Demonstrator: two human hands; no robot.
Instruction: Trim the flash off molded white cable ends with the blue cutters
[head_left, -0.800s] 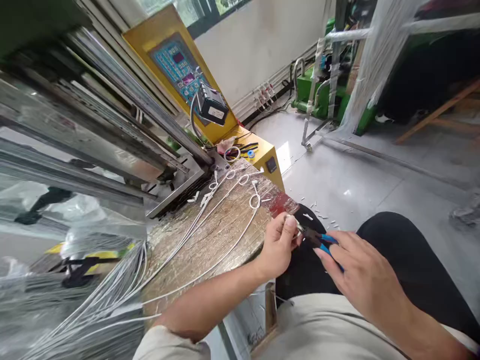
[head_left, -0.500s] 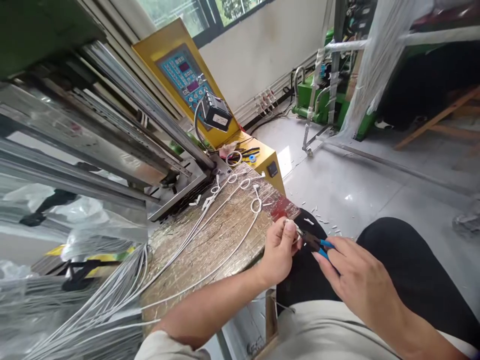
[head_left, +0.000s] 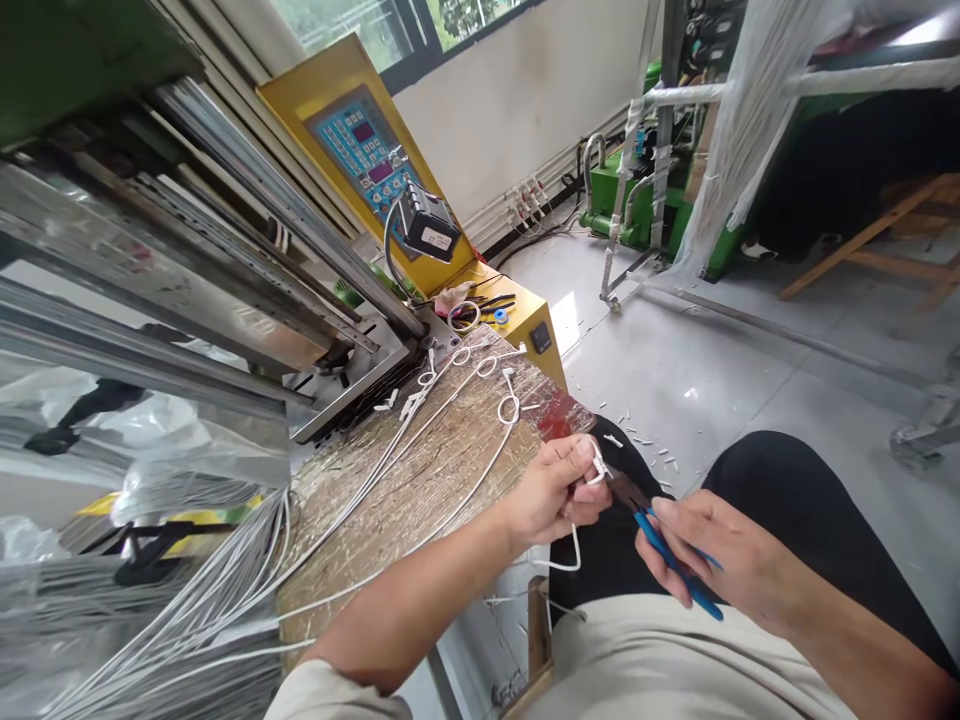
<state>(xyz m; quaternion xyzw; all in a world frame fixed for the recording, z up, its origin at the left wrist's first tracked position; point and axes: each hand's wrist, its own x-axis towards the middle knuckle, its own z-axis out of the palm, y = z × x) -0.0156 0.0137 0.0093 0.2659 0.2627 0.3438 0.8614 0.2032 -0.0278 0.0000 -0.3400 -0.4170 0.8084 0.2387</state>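
My left hand [head_left: 566,490] is closed on a white cable [head_left: 598,464], whose small loop shows at the fingertips; a length of it hangs below the hand. Blue-handled pliers [head_left: 667,555] rest in the grip of my right hand [head_left: 712,545]. Their dark jaws reach up to the white loop beside my left fingers; whether they touch it I cannot tell. To the left, several looped white cables with small end pieces [head_left: 509,408] lie across the worn wooden board [head_left: 405,480].
A machine with metal bars [head_left: 300,230] stands at the left, beside a yellow control box [head_left: 367,150]. Grey-white cable bundles [head_left: 225,585] spread at lower left. Small white scraps [head_left: 643,440] are strewn on the floor. A wrapped metal frame [head_left: 652,190] stands at the back right.
The pliers have turned, and their handles now point further down and right with the grip shifted. My left hand has turned, bringing the white loop and the hanging cable length into view.
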